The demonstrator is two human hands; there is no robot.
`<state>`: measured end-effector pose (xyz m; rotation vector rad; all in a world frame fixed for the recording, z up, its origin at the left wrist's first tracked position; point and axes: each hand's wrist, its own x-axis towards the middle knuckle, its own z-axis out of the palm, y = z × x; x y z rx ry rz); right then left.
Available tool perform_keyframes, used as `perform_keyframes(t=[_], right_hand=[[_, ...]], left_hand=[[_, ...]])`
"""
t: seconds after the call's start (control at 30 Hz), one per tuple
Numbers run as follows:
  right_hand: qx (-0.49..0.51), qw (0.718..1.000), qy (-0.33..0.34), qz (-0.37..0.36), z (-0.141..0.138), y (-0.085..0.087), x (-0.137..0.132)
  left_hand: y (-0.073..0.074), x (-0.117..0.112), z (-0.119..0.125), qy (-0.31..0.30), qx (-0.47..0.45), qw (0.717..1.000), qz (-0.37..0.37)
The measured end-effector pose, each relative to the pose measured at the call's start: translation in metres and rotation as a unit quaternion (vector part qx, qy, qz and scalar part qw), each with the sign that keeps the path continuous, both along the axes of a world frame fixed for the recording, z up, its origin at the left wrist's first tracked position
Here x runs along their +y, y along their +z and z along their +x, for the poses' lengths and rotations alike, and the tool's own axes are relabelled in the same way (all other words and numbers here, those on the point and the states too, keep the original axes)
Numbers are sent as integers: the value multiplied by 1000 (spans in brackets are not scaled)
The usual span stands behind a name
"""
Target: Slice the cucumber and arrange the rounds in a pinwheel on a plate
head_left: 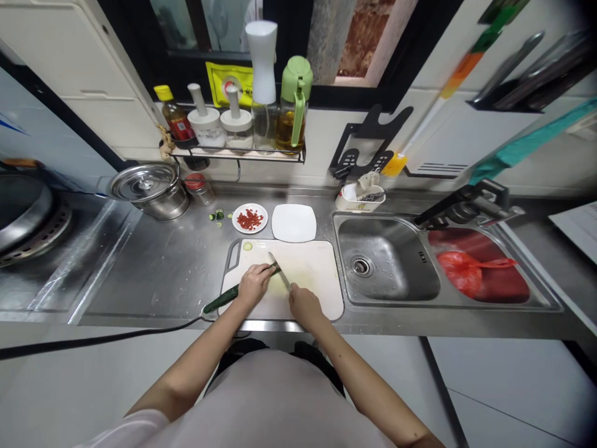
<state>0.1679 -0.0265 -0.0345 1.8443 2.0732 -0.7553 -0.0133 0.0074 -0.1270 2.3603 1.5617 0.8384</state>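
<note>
On the white cutting board [321, 274], my left hand [254, 283] is closed over a dark green cucumber [222, 300], which lies slantwise and sticks out past the board's left edge. My right hand [305, 306] grips a kitchen knife [280, 272] by its handle; the blade points away from me and to the left, right beside the cucumber's far end. A pale cucumber slice [247, 246] rests near the board's top left corner. My left fingers partly cover the cucumber's middle.
Behind the board stand a plate of chopped red pieces [250, 219] and a white square plate [293, 223]. Green scraps [217, 216] lie to their left, near a steel pot [161, 202]. A double sink [387, 261] on the right holds a red plastic bag [461, 274].
</note>
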Motion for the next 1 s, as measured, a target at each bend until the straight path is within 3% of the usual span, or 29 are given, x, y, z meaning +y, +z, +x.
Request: perform_keyframes(t=[0.23,0.73,1.0], right_hand=[[6,1000,1,12,-12,-5,15],[3,1000,1,9,-15,-12,17],[-7,1000,5,-7,-13,-6,16]], left_hand=[[2,0,0,-3,8,1000,6],[-3,2,-1,-4,2,1000,-2],[-2,1,0,-2,5,1000,-5]])
